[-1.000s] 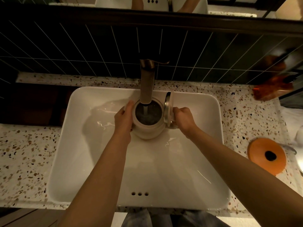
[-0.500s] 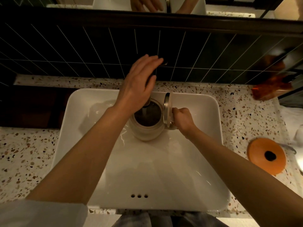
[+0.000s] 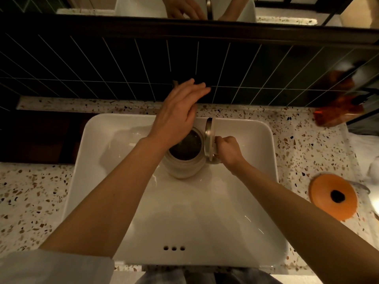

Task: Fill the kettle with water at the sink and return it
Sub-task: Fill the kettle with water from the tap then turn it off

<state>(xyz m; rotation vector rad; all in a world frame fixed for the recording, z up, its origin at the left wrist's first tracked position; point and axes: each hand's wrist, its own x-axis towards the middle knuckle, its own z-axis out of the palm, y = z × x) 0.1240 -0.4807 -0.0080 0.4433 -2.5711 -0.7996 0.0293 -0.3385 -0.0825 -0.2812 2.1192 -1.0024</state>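
Note:
A cream kettle stands in the white sink basin, at its far middle. Its lid is flipped up on the right side and the dark inside shows. My right hand grips the kettle's handle on the right. My left hand is raised above the kettle, laid over the top of the tap, whose handle end peeks out by the fingers. The tap's spout is hidden under that hand. Whether water runs cannot be seen.
A speckled terrazzo counter surrounds the sink. An orange round lid with a dark centre lies on the right counter. An orange-red packet sits at the back right. Dark tiles and a mirror edge rise behind.
My left hand let go of the kettle's left side and rose onto the top of the tap. My right hand has stayed on the handle, and the kettle has barely moved.

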